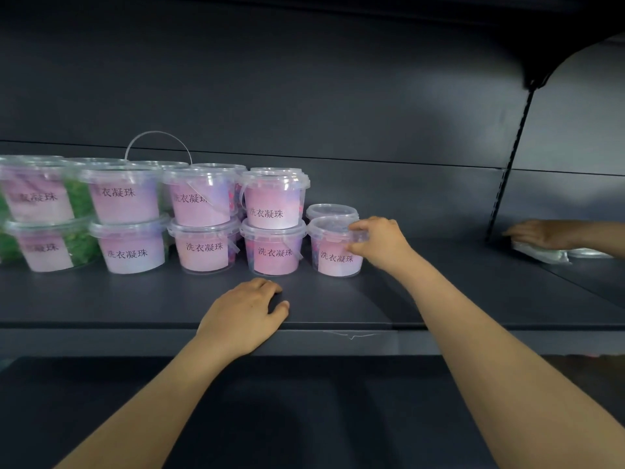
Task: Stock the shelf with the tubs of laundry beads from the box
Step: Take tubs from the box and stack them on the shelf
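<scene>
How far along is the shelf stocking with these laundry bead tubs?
Done: two-high stacks of tubs fill the left part of the shelf. In hand: the right hand grips the rim of the front single tub at the row's right end; the left hand rests on the shelf edge, empty. Left: nothing is stacked on that tub, and the shelf beyond is bare. The box is out of view.

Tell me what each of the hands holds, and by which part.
The right hand pinches the front rightmost tub at the right side of its lid rim. The left hand holds nothing; it rests on the shelf.
</scene>
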`<action>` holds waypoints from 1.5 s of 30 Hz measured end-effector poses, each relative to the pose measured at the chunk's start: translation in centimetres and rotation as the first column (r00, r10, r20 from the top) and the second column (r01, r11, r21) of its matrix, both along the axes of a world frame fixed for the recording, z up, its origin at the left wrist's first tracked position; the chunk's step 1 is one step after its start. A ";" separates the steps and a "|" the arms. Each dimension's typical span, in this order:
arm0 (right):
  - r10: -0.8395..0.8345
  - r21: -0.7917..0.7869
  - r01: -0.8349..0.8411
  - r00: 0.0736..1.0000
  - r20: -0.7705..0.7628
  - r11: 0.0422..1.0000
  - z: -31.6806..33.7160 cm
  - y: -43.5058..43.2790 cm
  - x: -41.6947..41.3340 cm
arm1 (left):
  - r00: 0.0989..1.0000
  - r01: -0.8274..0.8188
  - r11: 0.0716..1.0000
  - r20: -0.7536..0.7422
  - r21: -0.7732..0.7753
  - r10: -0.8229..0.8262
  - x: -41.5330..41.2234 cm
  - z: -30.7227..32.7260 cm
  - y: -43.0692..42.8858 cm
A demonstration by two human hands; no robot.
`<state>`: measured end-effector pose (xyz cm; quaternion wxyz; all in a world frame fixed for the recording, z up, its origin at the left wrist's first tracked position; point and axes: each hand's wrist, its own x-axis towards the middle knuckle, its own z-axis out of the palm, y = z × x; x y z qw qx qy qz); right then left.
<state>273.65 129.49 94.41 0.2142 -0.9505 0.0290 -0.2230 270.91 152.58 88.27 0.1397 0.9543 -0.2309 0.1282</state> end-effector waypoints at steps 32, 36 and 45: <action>-0.040 -0.069 0.031 0.990 -0.132 0.997 1.2 0.9 -1.2 | 1.000 0.013 0.998 0.011 -0.063 -0.012 -0.1 0.0 0.1; -0.068 -0.164 0.047 0.989 -0.128 0.985 2.2 2.9 -3.2 | 1.000 0.013 0.999 -0.013 -0.046 -0.013 0.0 1.0 0.1; -0.051 -0.434 -0.079 0.958 -0.281 0.897 4.4 5.5 -11.6 | 0.998 -0.013 0.930 0.064 0.369 -0.011 -5.0 6.7 4.4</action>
